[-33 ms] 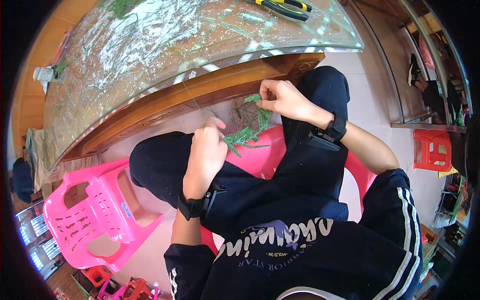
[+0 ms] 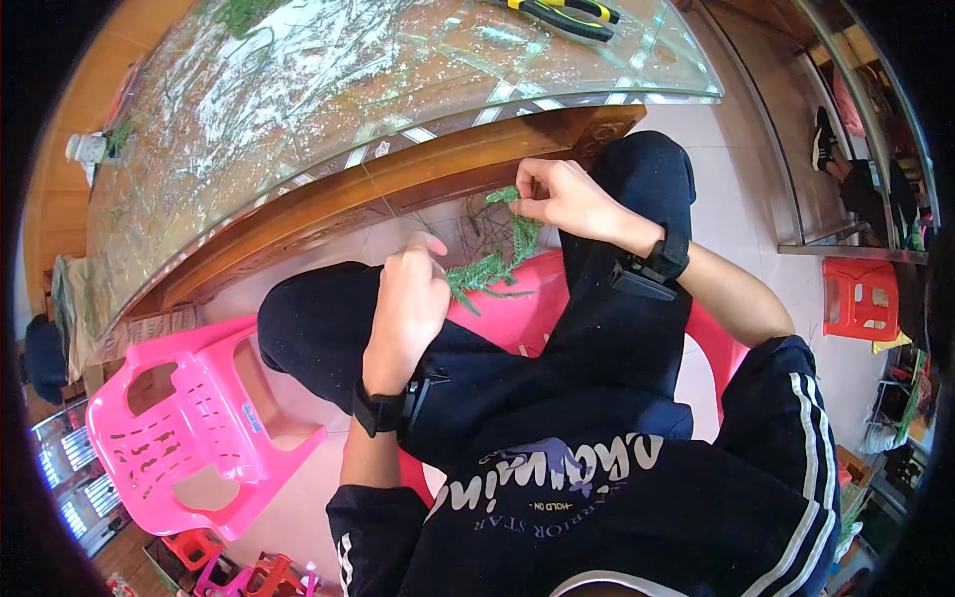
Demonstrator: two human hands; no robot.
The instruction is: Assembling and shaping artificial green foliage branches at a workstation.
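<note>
Between my hands, above my lap, hangs a curved green artificial pine sprig (image 2: 484, 271). My right hand (image 2: 582, 202) is closed on its upper end, thumb and forefinger pinched together near the curled tip. The sprig's lower end meets my left hand (image 2: 410, 298), whose fingers are bent round it and mostly hidden behind the back of the hand. A few thin needled strands hang loose below the sprig. Each wrist wears a black strap with a dark clip-like piece.
Ahead is a glass-topped wooden table (image 2: 328, 129) strewn with white flakes and green bits. Yellow-and-black pliers (image 2: 562, 15) lie near its far edge. A pink plastic chair (image 2: 189, 438) stands at my left, a red stool (image 2: 860, 298) at the far right.
</note>
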